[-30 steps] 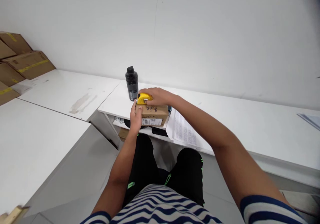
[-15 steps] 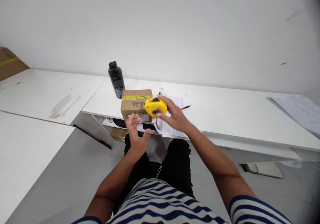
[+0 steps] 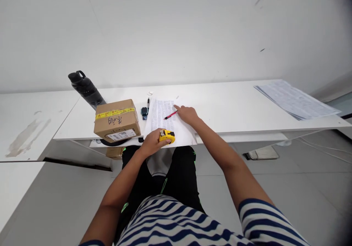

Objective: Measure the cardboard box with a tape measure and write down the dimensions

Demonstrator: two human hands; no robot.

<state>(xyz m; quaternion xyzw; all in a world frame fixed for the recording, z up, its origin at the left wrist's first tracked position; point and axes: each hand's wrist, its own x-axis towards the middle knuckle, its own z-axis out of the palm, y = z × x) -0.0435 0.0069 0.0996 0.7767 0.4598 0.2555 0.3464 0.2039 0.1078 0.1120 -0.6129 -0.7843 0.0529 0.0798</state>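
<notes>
My left hand (image 3: pixel 153 142) is wrapped round a yellow tape measure (image 3: pixel 167 136) with black parts, held over the front edge of the papers. No tape blade shows out of its case. My right hand (image 3: pixel 187 114) is over the right side of the printed sheets (image 3: pixel 158 110), its fingers closed at the upper end of a red and black pen (image 3: pixel 171 115). The pen lies slanted across the sheets. To the left of the papers sits a taped cardboard box (image 3: pixel 117 120) with handwriting and a label, touched by neither hand.
Behind the box stands a black bottle (image 3: pixel 87 90). A small dark device (image 3: pixel 144 111) and another pen (image 3: pixel 148 103) lie between box and papers. More printed sheets (image 3: pixel 294 98) rest at the right. Below the white desk (image 3: pixel 220 108) is another carton (image 3: pixel 114 152).
The tape measure has passed from my right hand to my left, away from the box. My right hand has moved to the pen. The view has swung right.
</notes>
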